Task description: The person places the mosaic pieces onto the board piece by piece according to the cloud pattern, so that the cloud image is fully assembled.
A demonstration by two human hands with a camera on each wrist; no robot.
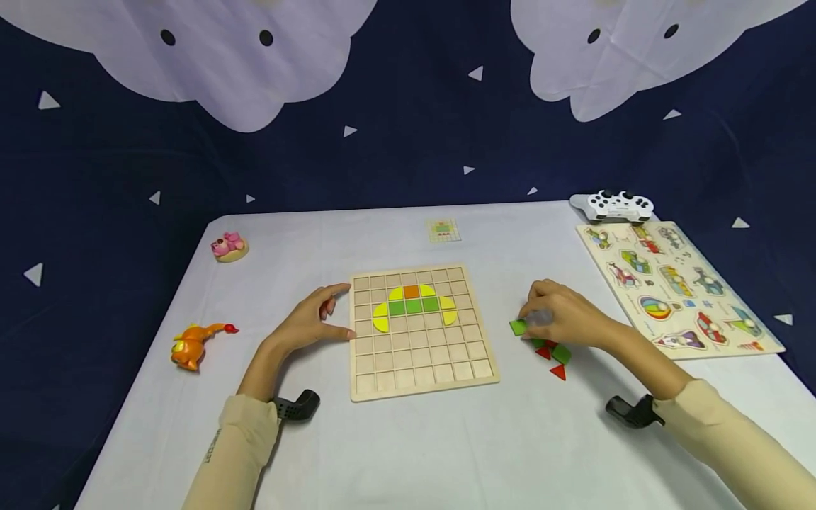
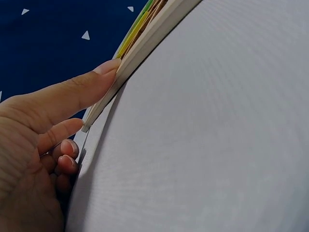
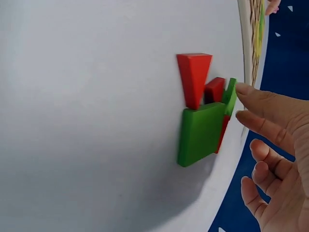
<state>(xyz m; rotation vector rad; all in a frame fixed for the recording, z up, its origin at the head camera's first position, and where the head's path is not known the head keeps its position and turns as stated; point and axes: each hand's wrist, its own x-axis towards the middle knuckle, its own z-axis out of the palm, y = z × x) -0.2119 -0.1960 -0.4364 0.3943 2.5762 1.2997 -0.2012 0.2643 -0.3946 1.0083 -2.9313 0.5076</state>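
Note:
A light wooden grid board (image 1: 423, 365) lies on the table, with yellow quarter-round tiles (image 1: 449, 316), several green square tiles (image 1: 414, 306) and an orange square tile (image 1: 411, 291) set in it. My left hand (image 1: 312, 319) touches the board's left edge with thumb and forefinger spread apart. To the right of the board, my right hand (image 1: 561, 312) pinches a green square tile (image 1: 518, 327) between thumb and forefinger. Under and beside this hand lie loose pieces: a green square (image 3: 203, 133), a red triangle (image 3: 194, 79) and others partly covered.
A small pattern card (image 1: 444, 230) lies behind the board. At the right are a picture puzzle board (image 1: 682, 290) and a white game controller (image 1: 613, 207). An orange toy figure (image 1: 191, 347) and a pink toy figure (image 1: 229, 246) are at the left.

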